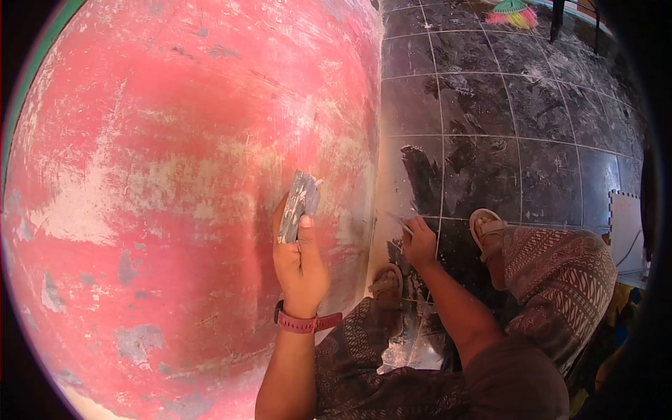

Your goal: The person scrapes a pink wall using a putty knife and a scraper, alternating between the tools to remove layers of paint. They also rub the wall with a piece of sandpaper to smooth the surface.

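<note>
My left hand (301, 269), with a dark red watch strap on its wrist, is raised in front of the wall. Its thumb presses on a grey flat scraper plate (299, 203), which is smeared with whitish material. The wall (189, 154) behind it is pink-red, with pale worn patches and grey spots. Lower and to the right, my right hand (420, 245) is closed near the floor. A thin, flat, light-edged tool (403, 225) sticks out from its fingers; its exact kind is hard to make out. Pale dust covers the floor tiles around its tip.
Dark tiles (483, 168) with pale lines and dusty smears meet the wall along its base. My sandalled foot (486, 227) is on the right, the other (386, 283) beside the wall. A green-topped broom head (511, 10) and dark legs (556, 21) stand far back.
</note>
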`<state>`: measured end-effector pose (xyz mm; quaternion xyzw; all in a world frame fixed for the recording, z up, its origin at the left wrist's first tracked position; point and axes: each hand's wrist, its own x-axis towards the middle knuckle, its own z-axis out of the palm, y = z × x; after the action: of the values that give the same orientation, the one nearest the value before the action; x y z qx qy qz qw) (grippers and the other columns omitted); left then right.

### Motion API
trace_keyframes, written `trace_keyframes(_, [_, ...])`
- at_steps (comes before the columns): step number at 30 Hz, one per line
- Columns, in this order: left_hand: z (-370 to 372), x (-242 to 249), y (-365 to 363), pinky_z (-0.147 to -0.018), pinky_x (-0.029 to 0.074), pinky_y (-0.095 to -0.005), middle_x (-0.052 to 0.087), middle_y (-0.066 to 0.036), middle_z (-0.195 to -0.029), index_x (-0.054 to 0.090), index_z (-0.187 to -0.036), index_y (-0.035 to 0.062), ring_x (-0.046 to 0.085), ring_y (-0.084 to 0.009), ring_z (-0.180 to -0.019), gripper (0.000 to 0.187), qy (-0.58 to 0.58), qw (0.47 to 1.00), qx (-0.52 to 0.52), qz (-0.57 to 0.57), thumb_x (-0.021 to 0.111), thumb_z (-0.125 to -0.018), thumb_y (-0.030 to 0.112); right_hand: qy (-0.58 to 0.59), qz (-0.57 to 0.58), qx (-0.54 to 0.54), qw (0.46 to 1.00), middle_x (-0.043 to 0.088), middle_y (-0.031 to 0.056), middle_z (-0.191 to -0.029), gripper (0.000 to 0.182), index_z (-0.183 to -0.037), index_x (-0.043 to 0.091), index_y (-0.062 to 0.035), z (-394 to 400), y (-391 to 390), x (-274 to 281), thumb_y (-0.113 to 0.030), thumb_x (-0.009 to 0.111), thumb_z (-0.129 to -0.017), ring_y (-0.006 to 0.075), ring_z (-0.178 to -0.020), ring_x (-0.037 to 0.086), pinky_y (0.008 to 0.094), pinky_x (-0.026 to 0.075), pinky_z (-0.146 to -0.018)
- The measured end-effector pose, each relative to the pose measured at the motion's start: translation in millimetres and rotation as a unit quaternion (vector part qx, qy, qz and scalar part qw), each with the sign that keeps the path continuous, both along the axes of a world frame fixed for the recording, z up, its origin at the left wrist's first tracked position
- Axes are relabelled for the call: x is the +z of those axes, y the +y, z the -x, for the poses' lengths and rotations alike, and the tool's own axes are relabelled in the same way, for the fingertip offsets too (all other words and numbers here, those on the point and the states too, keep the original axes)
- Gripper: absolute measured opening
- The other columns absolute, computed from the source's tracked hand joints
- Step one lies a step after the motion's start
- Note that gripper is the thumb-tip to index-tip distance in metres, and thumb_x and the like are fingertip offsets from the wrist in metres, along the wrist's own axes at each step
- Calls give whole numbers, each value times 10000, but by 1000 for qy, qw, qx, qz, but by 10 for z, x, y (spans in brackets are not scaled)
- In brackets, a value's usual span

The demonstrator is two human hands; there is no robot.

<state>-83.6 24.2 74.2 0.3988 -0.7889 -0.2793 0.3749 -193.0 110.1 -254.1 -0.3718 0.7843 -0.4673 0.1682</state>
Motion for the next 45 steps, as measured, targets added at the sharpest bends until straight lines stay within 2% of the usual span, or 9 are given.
trace_keyframes(6, [53,137,48,-617,339,-251,571,79,-828,695,-1041,19,447,-26,-721,342,20,986,-1,-165,558,-1123,321,-162,91,-58,981,677,142,-751,246,-891,672,13,12,-239,367,-206,739,-979,304,-675,654,439,523,-635])
trace_keyframes(10, [97,203,88,-862,458,-257,704,8,-1077,704,-1214,9,592,-72,-956,331,84,944,10,-318,585,-1111,300,-619,192,56,760,748,62,-804,197,-960,742,-61,232,-441,1033,-249,801,-956,104,-607,563,278,450,-582])
trace_keyframes(13, [52,70,31,-963,460,-277,702,-3,-1167,700,-1237,20,600,-90,-1056,321,87,926,-17,-367,593,-1108,294,-621,233,113,739,729,2,-805,205,-928,735,-81,297,-492,1375,-271,799,-971,35,-611,509,228,402,-559])
trace_keyframes(19, [-87,-40,32,-882,474,-266,672,61,-1079,708,-1221,35,567,-57,-970,305,-139,884,-127,-429,579,-1119,292,-660,242,122,701,678,-21,-819,224,-1044,701,-60,330,-504,1760,-273,760,-1005,57,-699,582,255,484,-628])
trace_keyframes(25, [-56,-136,-38,-776,480,-255,677,56,-954,704,-1201,9,551,-46,-863,333,-210,910,-97,-345,569,-1121,303,-723,346,80,593,565,110,-1353,607,-1501,385,-59,125,-435,1789,-212,727,-1023,192,-1105,666,334,592,-902])
trace_keyframes(28, [-65,-151,-70,-789,509,-299,730,-33,-961,690,-1240,-13,596,-89,-867,340,-263,909,-95,-308,616,-1088,282,-632,293,143,703,480,131,-1469,702,-1558,315,-51,90,-431,1697,-97,733,-996,240,-1156,659,355,581,-963])
trace_keyframes(34, [-73,-152,-172,-845,531,-329,749,-170,-1179,725,-1259,-21,666,-165,-965,302,-220,958,-72,-169,711,-1005,142,-771,242,229,543,688,87,-1224,471,-1407,573,4,268,-513,738,2,712,-957,182,-1090,697,348,591,-948])
trace_keyframes(40, [195,223,-65,-735,475,-246,686,-105,-1119,754,-1260,11,580,-86,-835,336,-175,973,7,-150,778,-926,40,-691,132,-130,699,776,109,-1001,190,-1114,735,0,22,-860,-484,-130,646,-1009,229,-922,741,359,576,-823])
trace_keyframes(45, [251,400,22,-714,446,-222,653,-73,-1041,756,-1265,19,565,-83,-800,407,-180,975,-34,-129,828,-865,17,-229,-23,-273,934,727,216,-934,214,-1110,707,7,-333,-1280,-551,-159,606,-1020,357,-800,709,447,541,-784])
